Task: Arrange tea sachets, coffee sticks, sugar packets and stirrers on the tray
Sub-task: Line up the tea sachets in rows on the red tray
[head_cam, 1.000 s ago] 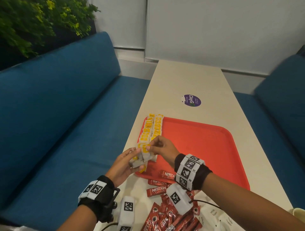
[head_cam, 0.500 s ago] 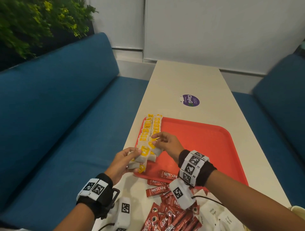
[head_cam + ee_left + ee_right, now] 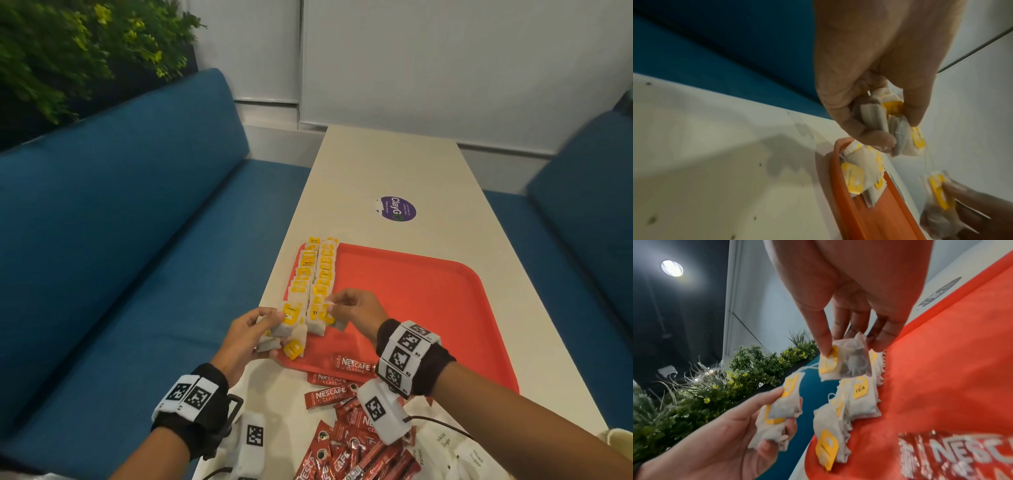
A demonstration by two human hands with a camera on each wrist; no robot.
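Note:
An orange tray (image 3: 428, 291) lies on the cream table, with two rows of white tea sachets (image 3: 317, 270) with yellow tags along its left edge. My left hand (image 3: 263, 329) grips a small bunch of tea sachets (image 3: 777, 412) just off the tray's near left corner. My right hand (image 3: 337, 306) pinches one tea sachet (image 3: 844, 363) above the near end of the rows; a thin string links it to the left hand's bunch. Red Nescafe coffee sticks (image 3: 349, 445) lie heaped at the near edge, one coffee stick (image 3: 352, 364) on the tray. White sugar packets (image 3: 445, 445) lie under my right forearm.
Blue benches (image 3: 120, 257) flank the narrow table on both sides. A purple round sticker (image 3: 398, 209) marks the table beyond the tray. Green plants (image 3: 68, 51) stand behind the left bench. The rim of a cup (image 3: 620, 442) shows at the far right edge.
My right hand has drawn one sachet away from the left hand's bunch and carried it forward and right, over the near end of the rows. The left hand stayed near the tray corner.

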